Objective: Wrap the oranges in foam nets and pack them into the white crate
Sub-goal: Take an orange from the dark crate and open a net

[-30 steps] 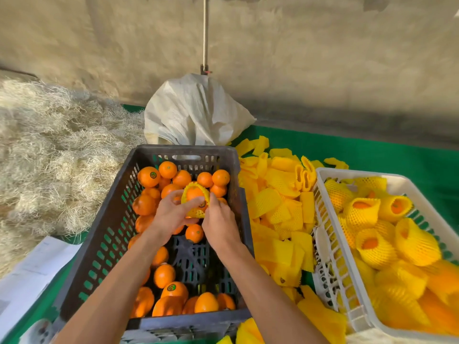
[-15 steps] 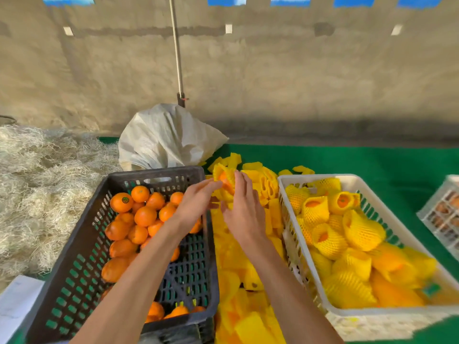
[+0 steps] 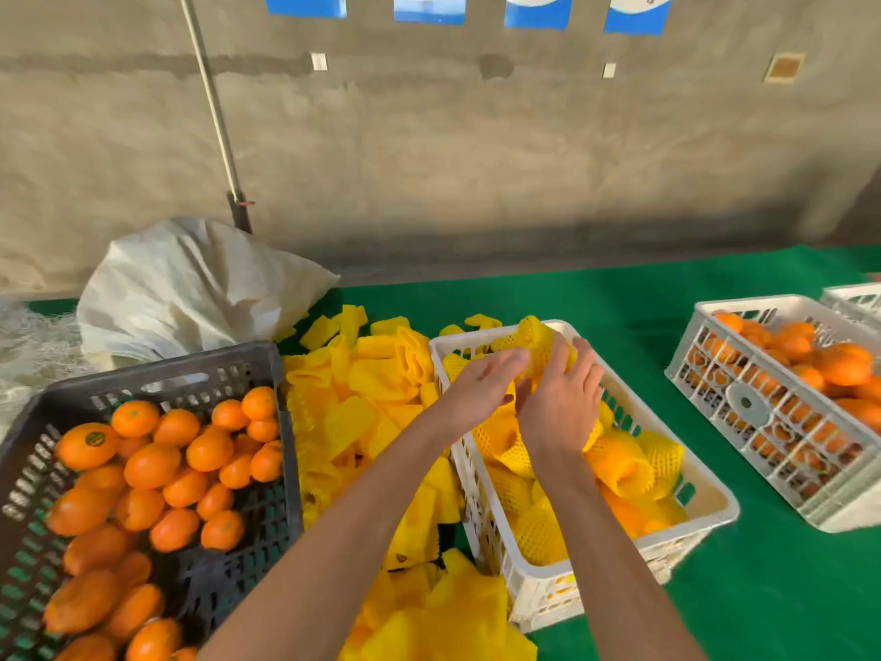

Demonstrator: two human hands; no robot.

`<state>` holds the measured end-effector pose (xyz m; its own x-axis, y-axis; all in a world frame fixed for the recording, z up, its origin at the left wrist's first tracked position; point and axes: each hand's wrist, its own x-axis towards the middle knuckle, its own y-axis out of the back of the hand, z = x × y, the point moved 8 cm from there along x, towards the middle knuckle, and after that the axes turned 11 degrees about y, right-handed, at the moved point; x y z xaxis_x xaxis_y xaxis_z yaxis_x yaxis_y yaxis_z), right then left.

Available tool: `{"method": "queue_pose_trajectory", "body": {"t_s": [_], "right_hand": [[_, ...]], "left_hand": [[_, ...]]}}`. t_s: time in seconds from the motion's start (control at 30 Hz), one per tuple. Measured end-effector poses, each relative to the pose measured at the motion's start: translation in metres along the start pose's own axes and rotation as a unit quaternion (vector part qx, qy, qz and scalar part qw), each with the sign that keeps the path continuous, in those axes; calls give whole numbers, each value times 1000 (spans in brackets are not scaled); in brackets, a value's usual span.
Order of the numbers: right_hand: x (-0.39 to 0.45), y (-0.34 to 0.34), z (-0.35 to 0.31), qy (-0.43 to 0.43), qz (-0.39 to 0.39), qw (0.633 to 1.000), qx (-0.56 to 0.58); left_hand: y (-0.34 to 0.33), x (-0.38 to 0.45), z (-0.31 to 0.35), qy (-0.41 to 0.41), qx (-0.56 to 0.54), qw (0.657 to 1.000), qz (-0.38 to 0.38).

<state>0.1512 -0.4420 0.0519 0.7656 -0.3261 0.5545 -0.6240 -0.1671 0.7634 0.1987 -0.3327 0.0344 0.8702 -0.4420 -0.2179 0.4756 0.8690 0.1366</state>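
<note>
Both hands, left hand [image 3: 481, 391] w/ flat fingers & right hand [image 3: 562, 398] curled on a netted orange [image 3: 538, 343], hover over the part-filled white crate [image 3: 705, 505]; left of it, black crate [image 3: 143, 374] holds many bare oranges [image 3: 143, 465].

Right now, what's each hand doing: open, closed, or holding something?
Left hand: open, straight fingers touching the netted orange over the white crate.
Right hand: grip curled round the netted orange.
</note>
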Motion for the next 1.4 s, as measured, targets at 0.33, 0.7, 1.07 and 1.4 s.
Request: {"method": "queue_pose_trajectory", "body": {"t_s": [0.33,0.7,1.07,1.4], "right_hand": [[-7,-38,-40,61,-53,994,68],[-72,-96,-224,270,-147,928,209],[-150,-213,-182,190,-374,907,28],[-173,-222,-146,185,-454,869,61]], "left_hand": [[66,-19,-26,-36,131,984,119],[244,-140,-109,36,170,928,330],[235,-179,-293,484,275,828,-73],[197,-192,-322,550,316,751,-181]]}}
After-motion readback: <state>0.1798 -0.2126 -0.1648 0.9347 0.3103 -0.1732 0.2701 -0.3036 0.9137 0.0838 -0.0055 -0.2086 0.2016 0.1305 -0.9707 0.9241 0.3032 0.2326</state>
